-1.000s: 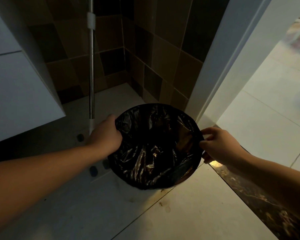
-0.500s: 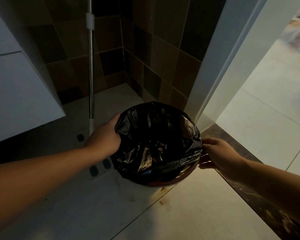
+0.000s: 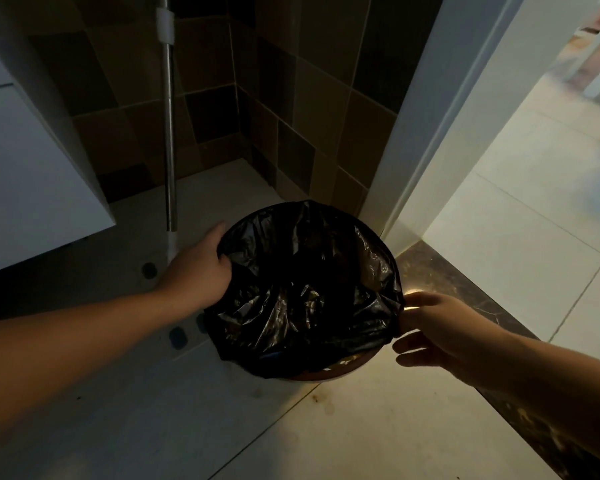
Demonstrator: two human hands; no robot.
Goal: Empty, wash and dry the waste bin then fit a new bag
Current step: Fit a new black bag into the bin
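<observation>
So I've got my left hand [image 3: 201, 268] curled over the far-left edge of the black bag [image 3: 305, 289], fingers tucked into the plastic, and my right hand [image 3: 433, 327] pinching the bag's edge on the right between thumb and forefinger, the other fingers loose underneath. The bag sits in the waste bin [image 3: 329, 370], which is on the floor [image 3: 187, 410] just inside the doorway, beside the dark threshold strip [image 3: 458, 282].

Tip for this bit, I reckon: peel the edge off the rim evenly from both sides, gather it toward the middle, then lift straight up so nothing snags or spills. Thin plastic, so no yanking.

What I can't tell: it's really dim in here. The bin itself is almost all covered, only a sliver of rim shows at the front. No idea how full the bag is. A metal pole [image 3: 169, 133] stands behind, its bottom end hidden by my left hand.
</observation>
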